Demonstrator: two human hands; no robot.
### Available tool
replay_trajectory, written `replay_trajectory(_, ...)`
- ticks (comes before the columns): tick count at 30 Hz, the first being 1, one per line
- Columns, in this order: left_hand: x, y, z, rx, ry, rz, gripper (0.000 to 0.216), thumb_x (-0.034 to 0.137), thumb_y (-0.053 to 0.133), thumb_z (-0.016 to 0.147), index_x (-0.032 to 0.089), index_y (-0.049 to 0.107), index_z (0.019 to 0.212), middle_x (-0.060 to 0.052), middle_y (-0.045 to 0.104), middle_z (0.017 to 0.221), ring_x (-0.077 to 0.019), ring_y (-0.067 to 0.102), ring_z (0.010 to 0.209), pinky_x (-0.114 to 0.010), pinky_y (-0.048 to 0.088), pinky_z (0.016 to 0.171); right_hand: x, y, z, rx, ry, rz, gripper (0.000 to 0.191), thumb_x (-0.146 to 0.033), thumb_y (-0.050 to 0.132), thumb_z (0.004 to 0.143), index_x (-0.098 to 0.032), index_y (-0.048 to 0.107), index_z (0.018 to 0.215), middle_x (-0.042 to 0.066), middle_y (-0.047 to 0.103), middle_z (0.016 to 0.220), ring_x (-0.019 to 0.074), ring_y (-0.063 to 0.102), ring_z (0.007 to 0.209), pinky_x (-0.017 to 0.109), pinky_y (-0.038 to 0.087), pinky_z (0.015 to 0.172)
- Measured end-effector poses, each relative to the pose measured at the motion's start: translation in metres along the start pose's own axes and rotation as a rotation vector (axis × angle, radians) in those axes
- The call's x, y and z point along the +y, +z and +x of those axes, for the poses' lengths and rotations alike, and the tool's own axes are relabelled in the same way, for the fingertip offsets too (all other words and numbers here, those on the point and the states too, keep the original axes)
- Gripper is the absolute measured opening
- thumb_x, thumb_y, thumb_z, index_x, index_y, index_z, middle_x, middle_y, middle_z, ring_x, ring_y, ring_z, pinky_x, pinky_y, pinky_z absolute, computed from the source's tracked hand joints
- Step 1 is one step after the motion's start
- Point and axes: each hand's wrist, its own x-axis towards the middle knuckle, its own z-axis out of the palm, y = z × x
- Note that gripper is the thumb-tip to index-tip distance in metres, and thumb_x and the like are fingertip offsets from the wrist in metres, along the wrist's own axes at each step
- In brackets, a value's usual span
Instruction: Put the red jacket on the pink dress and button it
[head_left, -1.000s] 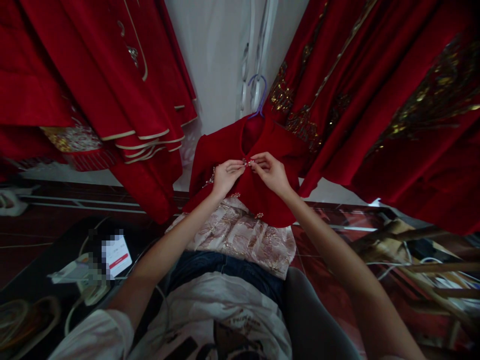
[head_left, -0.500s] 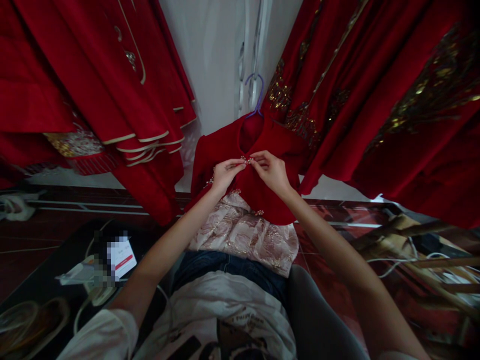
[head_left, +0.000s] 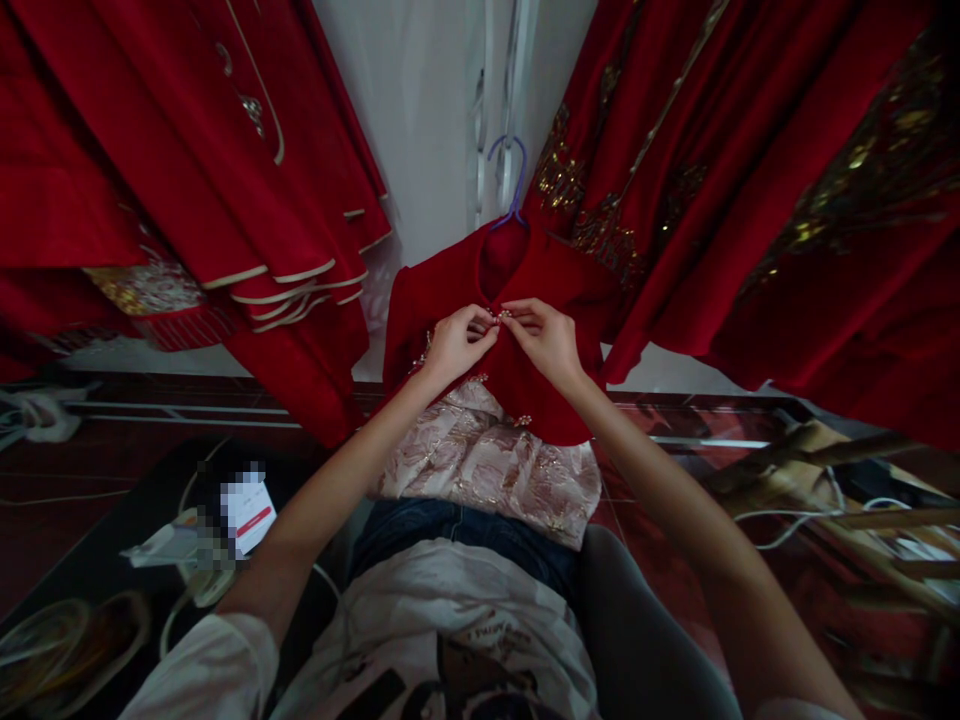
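Note:
A short red jacket (head_left: 439, 285) hangs in front of me on a purple hanger (head_left: 517, 195). Just below its neckline, my left hand (head_left: 456, 345) and my right hand (head_left: 553, 342) meet fingertip to fingertip. Both pinch a small beaded clasp (head_left: 499, 316) at the jacket's front opening; the fingers cover most of it. More beaded ornaments (head_left: 523, 421) sit along the lower front edges. Under the hem, pale pink brocade cloth (head_left: 487, 470) with a gold pattern lies across my lap.
Red garments with cream piping (head_left: 285, 230) hang at left, and sequinned red garments (head_left: 675, 250) at right. A lit phone (head_left: 251, 515) and a cable rest on a dark surface at lower left. Wooden slats (head_left: 892, 520) and white cords are at lower right.
My left hand has edged right and its fingers are more curled at the clasp. My right hand stays pinched in nearly the same place.

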Motion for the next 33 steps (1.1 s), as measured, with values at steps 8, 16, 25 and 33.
replay_trajectory(8, 0.007, -0.002, 0.002, 0.000, 0.013, 0.037, 0.009, 0.024, 0.064, 0.079, 0.017, 0.062, 0.084, -0.004, 0.069, 0.083, -0.0122, 0.065, 0.071, -0.023, 0.053, 0.065, -0.001, -0.001, -0.003, -0.006, 0.034, 0.030, 0.027, -0.035, 0.066, 0.081, -0.021, 0.072, 0.103, 0.005, 0.074, 0.102, 0.0203, 0.072, 0.087, 0.036, 0.061, 0.080)
replay_trajectory(16, 0.017, -0.014, 0.008, -0.151, 0.175, 0.303, 0.005, 0.018, 0.062, 0.077, 0.017, 0.061, 0.081, -0.004, 0.067, 0.078, -0.0144, 0.062, 0.070, -0.026, 0.049, 0.066, -0.001, -0.002, -0.004, -0.013, 0.057, 0.038, 0.029, -0.032, 0.072, 0.076, -0.021, 0.074, 0.102, 0.006, 0.075, 0.098, 0.0222, 0.073, 0.085, 0.037, 0.061, 0.079)
replay_trajectory(25, 0.025, -0.018, 0.013, -0.211, 0.245, 0.424, 0.003, 0.019, 0.060, 0.079, 0.017, 0.060, 0.082, -0.003, 0.064, 0.080, -0.0147, 0.060, 0.071, -0.025, 0.046, 0.067, 0.000, 0.001, 0.001, -0.007, 0.097, 0.095, 0.031, -0.030, 0.072, 0.073, -0.019, 0.073, 0.102, 0.006, 0.075, 0.099, 0.0217, 0.073, 0.087, 0.038, 0.060, 0.082)
replay_trajectory(33, 0.015, -0.008, 0.013, -0.193, 0.195, 0.290, 0.003, 0.017, 0.057, 0.081, 0.017, 0.060, 0.082, -0.003, 0.065, 0.081, -0.0141, 0.062, 0.074, -0.025, 0.049, 0.070, 0.014, 0.005, 0.004, -0.038, 0.082, 0.148, 0.039, -0.026, 0.063, 0.077, -0.019, 0.067, 0.115, 0.007, 0.071, 0.112, 0.0206, 0.069, 0.099, 0.041, 0.055, 0.095)
